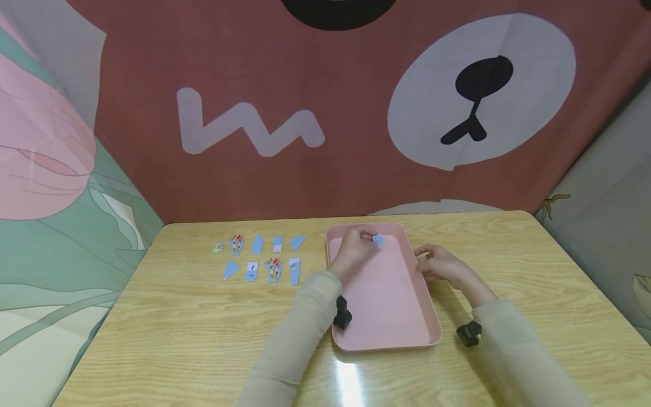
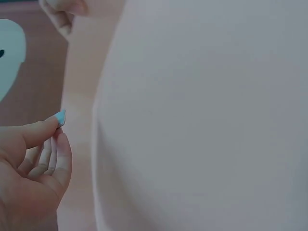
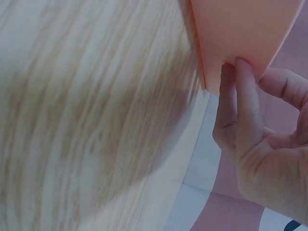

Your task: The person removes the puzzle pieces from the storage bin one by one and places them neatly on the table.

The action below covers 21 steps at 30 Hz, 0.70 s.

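My left hand (image 1: pixel 352 252) is over the far end of a shallow pink tray (image 1: pixel 383 311), pinching a small light-blue flat piece (image 1: pixel 378 241) between thumb and fingers. In the left wrist view the thumb covers most of this blue piece (image 2: pixel 60 118), so its full shape is hidden. At the tray's right side, my right hand (image 1: pixel 441 264) holds the wall near the far corner. The right wrist view shows two fingertips (image 3: pixel 244 67) against the outer wall and another digit at the rim.
Left of the tray, several flat cut pieces lie in two rows on the wooden table (image 1: pixel 203 339), some plain blue like the triangular piece (image 1: pixel 231 269), some with colourful prints like the patterned piece (image 1: pixel 273 269). A printed curtain (image 1: pixel 254 181) hangs behind the table.
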### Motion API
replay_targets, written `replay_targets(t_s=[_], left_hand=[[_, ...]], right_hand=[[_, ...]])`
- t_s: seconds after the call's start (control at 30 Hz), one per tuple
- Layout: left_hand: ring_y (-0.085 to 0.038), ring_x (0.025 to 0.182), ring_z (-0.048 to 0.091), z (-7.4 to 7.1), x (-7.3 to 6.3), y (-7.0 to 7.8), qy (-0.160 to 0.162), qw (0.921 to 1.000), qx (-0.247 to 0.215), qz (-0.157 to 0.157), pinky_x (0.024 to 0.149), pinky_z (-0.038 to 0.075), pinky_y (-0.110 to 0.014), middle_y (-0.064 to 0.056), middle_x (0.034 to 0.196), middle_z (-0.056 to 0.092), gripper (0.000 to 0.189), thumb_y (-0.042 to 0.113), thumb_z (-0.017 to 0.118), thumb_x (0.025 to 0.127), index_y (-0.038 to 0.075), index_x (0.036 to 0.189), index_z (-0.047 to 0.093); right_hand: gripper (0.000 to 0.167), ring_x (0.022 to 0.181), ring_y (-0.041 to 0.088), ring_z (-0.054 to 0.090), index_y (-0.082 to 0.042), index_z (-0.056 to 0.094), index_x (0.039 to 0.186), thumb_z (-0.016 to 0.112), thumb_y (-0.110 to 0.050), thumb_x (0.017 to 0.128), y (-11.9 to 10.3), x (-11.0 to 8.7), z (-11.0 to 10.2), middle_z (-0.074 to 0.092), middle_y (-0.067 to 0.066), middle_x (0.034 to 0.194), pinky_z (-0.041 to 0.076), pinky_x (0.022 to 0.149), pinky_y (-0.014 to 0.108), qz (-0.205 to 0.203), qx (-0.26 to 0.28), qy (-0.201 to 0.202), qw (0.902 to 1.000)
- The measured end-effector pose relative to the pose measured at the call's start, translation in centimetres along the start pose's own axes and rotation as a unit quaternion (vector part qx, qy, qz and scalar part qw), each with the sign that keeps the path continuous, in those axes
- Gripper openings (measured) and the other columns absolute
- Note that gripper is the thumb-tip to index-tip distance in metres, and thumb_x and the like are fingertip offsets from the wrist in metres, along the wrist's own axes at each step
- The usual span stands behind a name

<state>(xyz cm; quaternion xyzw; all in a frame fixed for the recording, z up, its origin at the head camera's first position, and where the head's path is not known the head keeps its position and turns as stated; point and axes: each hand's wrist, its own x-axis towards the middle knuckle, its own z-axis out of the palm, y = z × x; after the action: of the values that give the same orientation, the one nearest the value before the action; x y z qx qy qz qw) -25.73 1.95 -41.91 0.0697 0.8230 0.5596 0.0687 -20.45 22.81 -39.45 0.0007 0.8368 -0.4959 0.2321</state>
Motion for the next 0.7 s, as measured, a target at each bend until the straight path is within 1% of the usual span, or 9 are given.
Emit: replay_targets(t_s=[0.13, 0.2, 0.27, 0.33, 0.47, 0.57, 0.7], left_hand=[[-0.018, 0.091, 0.064, -0.4, -0.1, 0.7, -0.011, 0.9985, -0.051, -0.016, 0.077, 0.058, -0.023, -0.015, 0.105, 0.067, 0.026, 0.003, 0.066, 0.087, 0.001, 0.113, 0.066], [-0.018, 0.092, 0.065, -0.7, -0.1, 1.1, -0.016, 0.9974, -0.068, -0.019, 0.077, 0.059, -0.025, -0.016, 0.107, 0.067, 0.028, 0.003, 0.067, 0.087, 0.001, 0.114, 0.066], [-0.020, 0.094, 0.066, -0.9, -0.3, 1.6, -0.024, 0.9963, -0.079, -0.024, 0.078, 0.059, -0.027, -0.017, 0.110, 0.066, 0.029, 0.004, 0.067, 0.087, 0.001, 0.115, 0.065], [-0.022, 0.099, 0.066, -1.1, -0.6, 2.1, -0.032, 0.9959, -0.081, -0.023, 0.079, 0.059, -0.027, -0.016, 0.113, 0.066, 0.029, 0.006, 0.067, 0.087, 0.002, 0.116, 0.065], [-0.026, 0.104, 0.066, -1.8, -1.2, 3.0, -0.043, 0.9935, -0.101, -0.028, 0.082, 0.059, -0.028, -0.017, 0.117, 0.065, 0.030, 0.009, 0.066, 0.089, 0.002, 0.118, 0.065], [-0.028, 0.105, 0.065, -2.3, -1.4, 3.2, -0.039, 0.9919, -0.117, -0.030, 0.082, 0.059, -0.028, -0.019, 0.118, 0.065, 0.030, 0.008, 0.064, 0.090, 0.000, 0.119, 0.064], [-0.030, 0.108, 0.064, -3.2, -1.5, 2.9, -0.038, 0.9906, -0.126, -0.036, 0.085, 0.059, -0.031, -0.018, 0.120, 0.063, 0.034, 0.010, 0.063, 0.091, 0.001, 0.123, 0.061]], right_hand=[[0.056, 0.080, 0.011, 0.062, 0.011, 0.032, 0.133, 0.054, -0.006, 0.084, 0.0, 0.0, 0.0, 0.058, 0.014, 0.104, 0.057, 0.073, 0.026, 0.000, 0.000, -0.001, 1.0000], [0.057, 0.080, 0.011, 0.062, 0.012, 0.032, 0.133, 0.054, -0.006, 0.084, -0.1, 0.0, 0.0, 0.058, 0.014, 0.104, 0.057, 0.073, 0.026, -0.001, 0.000, -0.001, 1.0000], [0.057, 0.080, 0.011, 0.062, 0.012, 0.031, 0.133, 0.054, -0.006, 0.084, -0.1, 0.0, 0.0, 0.057, 0.014, 0.103, 0.057, 0.073, 0.026, -0.002, 0.001, -0.002, 1.0000], [0.057, 0.080, 0.011, 0.062, 0.012, 0.031, 0.133, 0.053, -0.006, 0.084, -0.1, -0.1, 0.0, 0.057, 0.014, 0.104, 0.057, 0.073, 0.026, -0.003, 0.002, -0.003, 1.0000], [0.058, 0.080, 0.011, 0.062, 0.012, 0.030, 0.134, 0.054, -0.007, 0.084, -0.2, -0.1, 0.0, 0.056, 0.015, 0.105, 0.057, 0.073, 0.026, -0.002, 0.000, -0.003, 1.0000], [0.059, 0.081, 0.012, 0.062, 0.012, 0.030, 0.135, 0.054, -0.007, 0.084, -0.2, -0.1, -0.1, 0.056, 0.016, 0.106, 0.057, 0.073, 0.026, 0.000, -0.005, -0.001, 1.0000], [0.058, 0.082, 0.012, 0.062, 0.011, 0.030, 0.135, 0.053, -0.008, 0.085, -0.2, -0.1, -0.1, 0.055, 0.017, 0.108, 0.058, 0.074, 0.027, 0.000, -0.008, -0.002, 1.0000]])
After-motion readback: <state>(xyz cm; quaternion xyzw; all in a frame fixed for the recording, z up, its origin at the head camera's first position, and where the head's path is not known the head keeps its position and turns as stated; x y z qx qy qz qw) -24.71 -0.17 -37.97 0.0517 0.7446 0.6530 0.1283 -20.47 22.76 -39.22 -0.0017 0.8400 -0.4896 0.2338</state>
